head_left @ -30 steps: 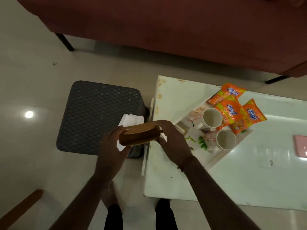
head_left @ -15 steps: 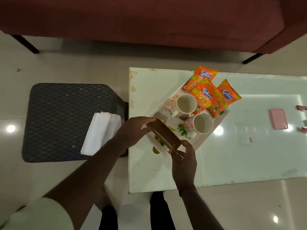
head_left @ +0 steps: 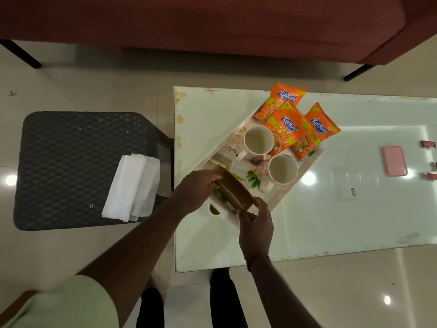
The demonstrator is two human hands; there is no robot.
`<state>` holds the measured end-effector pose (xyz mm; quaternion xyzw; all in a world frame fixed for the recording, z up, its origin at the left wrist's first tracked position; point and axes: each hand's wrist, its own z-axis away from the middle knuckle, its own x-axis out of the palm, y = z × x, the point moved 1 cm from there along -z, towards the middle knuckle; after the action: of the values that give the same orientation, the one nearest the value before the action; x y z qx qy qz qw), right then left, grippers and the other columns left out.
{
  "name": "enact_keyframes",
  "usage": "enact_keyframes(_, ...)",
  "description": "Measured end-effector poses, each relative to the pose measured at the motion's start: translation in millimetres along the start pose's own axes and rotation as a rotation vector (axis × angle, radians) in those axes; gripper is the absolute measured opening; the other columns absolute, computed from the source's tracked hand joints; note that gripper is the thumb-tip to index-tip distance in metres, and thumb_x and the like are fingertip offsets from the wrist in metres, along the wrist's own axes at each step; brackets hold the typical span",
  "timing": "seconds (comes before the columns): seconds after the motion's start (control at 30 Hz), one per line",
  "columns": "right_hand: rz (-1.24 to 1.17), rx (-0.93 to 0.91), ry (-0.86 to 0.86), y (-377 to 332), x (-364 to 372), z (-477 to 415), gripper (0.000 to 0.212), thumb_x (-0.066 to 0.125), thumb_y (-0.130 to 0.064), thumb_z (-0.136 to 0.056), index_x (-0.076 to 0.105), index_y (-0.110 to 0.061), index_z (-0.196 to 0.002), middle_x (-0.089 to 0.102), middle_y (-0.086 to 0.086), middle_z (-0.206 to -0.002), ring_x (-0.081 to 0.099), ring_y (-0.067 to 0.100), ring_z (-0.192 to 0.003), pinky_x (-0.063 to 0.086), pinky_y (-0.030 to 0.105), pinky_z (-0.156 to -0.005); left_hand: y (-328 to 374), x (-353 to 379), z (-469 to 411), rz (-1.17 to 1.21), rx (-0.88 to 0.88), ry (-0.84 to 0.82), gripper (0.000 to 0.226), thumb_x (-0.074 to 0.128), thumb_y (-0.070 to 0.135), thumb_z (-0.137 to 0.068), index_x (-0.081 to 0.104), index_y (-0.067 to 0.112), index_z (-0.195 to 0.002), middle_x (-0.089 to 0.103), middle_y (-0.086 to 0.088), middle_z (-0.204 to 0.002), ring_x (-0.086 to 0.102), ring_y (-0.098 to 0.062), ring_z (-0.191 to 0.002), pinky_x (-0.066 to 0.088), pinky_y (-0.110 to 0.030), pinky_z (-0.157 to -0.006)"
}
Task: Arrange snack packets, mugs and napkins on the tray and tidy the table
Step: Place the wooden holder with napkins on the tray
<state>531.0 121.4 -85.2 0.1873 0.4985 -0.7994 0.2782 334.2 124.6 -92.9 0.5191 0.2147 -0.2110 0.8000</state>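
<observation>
Holder [head_left: 234, 188], wooden, gripped at both ends: left hand [head_left: 201, 185] closed on far end, right hand [head_left: 256, 229] on near end, over tray [head_left: 305, 166] corner. Set flat clear of mugs [head_left: 259, 139]; napkins [head_left: 132, 188] wait on stool [head_left: 71, 162]

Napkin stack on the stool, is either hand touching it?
Apart. The head view shows the napkin stack on the stool, while left hand and right hand grip the wooden holder.

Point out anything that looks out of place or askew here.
The napkins lie on the dark stool, not on the tray. The tray sits skewed to the table edges, and the farthest snack packet overhangs its rim. Rusty stains mark the table's left edge.
</observation>
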Motion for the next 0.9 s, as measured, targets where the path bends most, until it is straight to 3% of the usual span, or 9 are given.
enact_keyframes(0.17,0.037,0.014,0.073,0,1,5,0.053,0.069,-0.026,-0.090,0.045,-0.027,-0.137,0.053,0.000,-0.137,0.062,0.017,-0.110,0.051,0.024,-0.088,-1,-4,9,-0.051,-0.002,-0.006,0.042,0.054,0.021,-0.097,0.051,0.016,-0.139,0.059,-0.005,-0.138,0.056,-0.022,-0.126,0.038,-0.026,-0.103)
enact_keyframes(0.33,0.139,-0.133,0.225,-22,5,36,0.067,0.079,-0.033,-0.078,0.043,-0.026,-0.135,0.043,-0.002,-0.129,0.050,0.020,-0.119,0.056,0.046,-0.093,-7,-26,49,-0.202,0.019,0.362,0.047,0.065,0.026,-0.091,0.054,0.013,-0.135,0.062,-0.007,-0.132,0.059,-0.023,-0.122,0.036,-0.030,-0.103)
enact_keyframes(0.4,0.133,-0.305,0.237,-41,16,46,0.063,0.079,-0.029,-0.079,0.046,-0.025,-0.133,0.046,-0.001,-0.131,0.049,0.016,-0.122,0.055,0.039,-0.094,-17,-35,75,-0.141,-0.074,0.518,0.044,0.062,0.025,-0.093,0.054,0.011,-0.133,0.062,-0.008,-0.131,0.057,-0.021,-0.121,0.040,-0.030,-0.104)
enact_keyframes(0.5,0.054,-0.487,0.117,-77,42,53,0.052,0.074,-0.025,-0.084,0.048,-0.025,-0.129,0.051,-0.005,-0.128,0.045,-0.007,-0.117,0.044,0.008,-0.092,-36,-45,116,-0.040,-0.275,0.735,0.039,0.057,0.027,-0.095,0.054,0.010,-0.130,0.060,-0.009,-0.130,0.054,-0.021,-0.121,0.047,-0.037,-0.102)
enact_keyframes(0.57,0.038,-0.502,-0.017,-104,64,53,0.047,0.069,-0.032,-0.087,0.047,-0.030,-0.128,0.054,-0.009,-0.122,0.049,-0.008,-0.107,0.046,0.007,-0.083,-50,-53,137,-0.001,-0.435,0.825,0.039,0.055,0.029,-0.095,0.055,0.011,-0.129,0.059,-0.011,-0.128,0.053,-0.022,-0.119,0.049,-0.040,-0.097)
enact_keyframes(0.63,0.053,-0.471,-0.178,-126,90,51,0.046,0.065,-0.040,-0.089,0.045,-0.034,-0.131,0.054,-0.012,-0.122,0.052,-0.005,-0.103,0.044,0.007,-0.081,-63,-61,151,0.053,-0.568,0.876,0.039,0.056,0.028,-0.094,0.056,0.008,-0.128,0.059,-0.013,-0.126,0.053,-0.026,-0.117,0.050,-0.043,-0.095)
enact_keyframes(0.73,0.035,-0.325,-0.419,-144,130,41,0.054,0.065,-0.041,-0.089,0.043,-0.029,-0.137,0.052,-0.007,-0.136,0.052,0.005,-0.117,0.044,0.017,-0.096,-77,-68,161,0.057,-0.640,0.836,0.042,0.054,0.030,-0.095,0.054,0.007,-0.131,0.057,-0.015,-0.128,0.052,-0.030,-0.119,0.049,-0.046,-0.096)
enact_keyframes(0.83,-0.001,-0.063,-0.495,-141,162,35,0.071,0.068,-0.036,-0.088,0.035,-0.019,-0.148,0.043,0.003,-0.149,0.046,0.021,-0.133,0.041,0.036,-0.110,-88,-72,159,0.027,-0.615,0.767,0.044,0.053,0.033,-0.096,0.054,0.007,-0.131,0.059,-0.014,-0.127,0.053,-0.029,-0.118,0.047,-0.043,-0.097)
enact_keyframes(0.9,-0.115,0.134,-0.513,-136,176,35,0.076,0.069,-0.031,-0.088,0.029,-0.014,-0.151,0.042,0.009,-0.151,0.046,0.028,-0.133,0.042,0.046,-0.110,-98,-75,151,0.045,-0.618,0.706,0.044,0.053,0.035,-0.096,0.054,0.009,-0.131,0.060,-0.012,-0.125,0.055,-0.027,-0.115,0.048,-0.044,-0.098)
